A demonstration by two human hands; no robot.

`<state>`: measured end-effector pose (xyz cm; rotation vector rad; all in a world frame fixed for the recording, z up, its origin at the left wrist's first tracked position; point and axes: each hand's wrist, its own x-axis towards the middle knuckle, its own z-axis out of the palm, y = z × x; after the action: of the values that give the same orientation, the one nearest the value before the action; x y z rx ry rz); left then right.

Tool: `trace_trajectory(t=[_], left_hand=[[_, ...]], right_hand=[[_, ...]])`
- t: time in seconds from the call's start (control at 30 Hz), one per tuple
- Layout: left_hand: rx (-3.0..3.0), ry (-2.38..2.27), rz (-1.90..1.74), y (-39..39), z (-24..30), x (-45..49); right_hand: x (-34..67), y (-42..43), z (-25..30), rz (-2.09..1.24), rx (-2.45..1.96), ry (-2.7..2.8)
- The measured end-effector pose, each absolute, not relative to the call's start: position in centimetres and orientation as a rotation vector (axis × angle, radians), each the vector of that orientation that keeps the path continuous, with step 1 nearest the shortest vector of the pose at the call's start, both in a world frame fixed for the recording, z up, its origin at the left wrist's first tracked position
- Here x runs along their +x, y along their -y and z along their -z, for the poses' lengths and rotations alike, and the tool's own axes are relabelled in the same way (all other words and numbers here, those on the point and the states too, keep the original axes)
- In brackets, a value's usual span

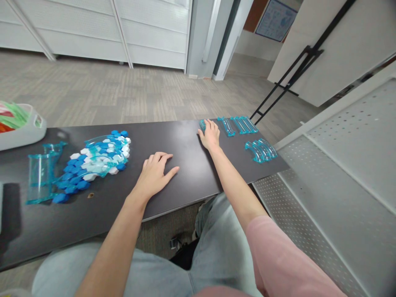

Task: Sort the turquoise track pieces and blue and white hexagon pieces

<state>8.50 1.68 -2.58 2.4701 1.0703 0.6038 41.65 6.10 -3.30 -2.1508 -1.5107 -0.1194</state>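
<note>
My left hand (154,173) lies flat on the dark table (185,165), fingers spread, holding nothing. My right hand (210,134) reaches to the far edge and rests over a clear teal track piece (202,124); its fingers lie on top of it, and I cannot tell whether they grip it. To its right lie straight teal track pieces (241,124) in a row, and curved teal pieces (261,150) nearer the table's right end. On the left sits a heap of blue and white hexagon tiles (93,163) with clear teal parts on top.
A clear teal tube-like piece (40,175) stands at the left by the heap. A white bin (21,128) with green and red contents sits at the far left. A perforated white panel (324,185) adjoins the table's right end. A black easel (291,74) stands on the floor.
</note>
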Motion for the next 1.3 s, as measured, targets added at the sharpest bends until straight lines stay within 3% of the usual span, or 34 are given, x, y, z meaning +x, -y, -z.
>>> trace_trajectory(t=[0.17, 0.37, 0.67, 0.77, 1.0, 1.3], left_hand=[[2.454, -1.06, -0.633, -1.3, 1.6, 8.6], [2.343, -0.9, -1.011, -1.3, -0.2, 8.6], [2.092, -1.499, -1.518, -4.1, -3.6, -0.3], [2.011, -1.702, -1.412, -4.0, -4.3, -5.3], [2.093, -1.869, -0.753, -3.0, -2.8, -10.8], [2.068, -1.896, -0.759, -4.0, -1.9, -10.5]], right_hand=[[37.2, -4.6, 2.2, 0.157, -1.902, 1.785], [28.8, -4.7, 3.1, -0.212, -1.451, 2.135], [16.8, -6.0, 2.3, -0.343, -1.24, 2.112], [16.4, -5.7, 1.9, -0.315, -1.266, 2.141], [17.1, -6.0, 2.1, -0.325, -1.261, 2.177], [17.3, -6.0, 1.9, -0.304, -1.3, 2.104]])
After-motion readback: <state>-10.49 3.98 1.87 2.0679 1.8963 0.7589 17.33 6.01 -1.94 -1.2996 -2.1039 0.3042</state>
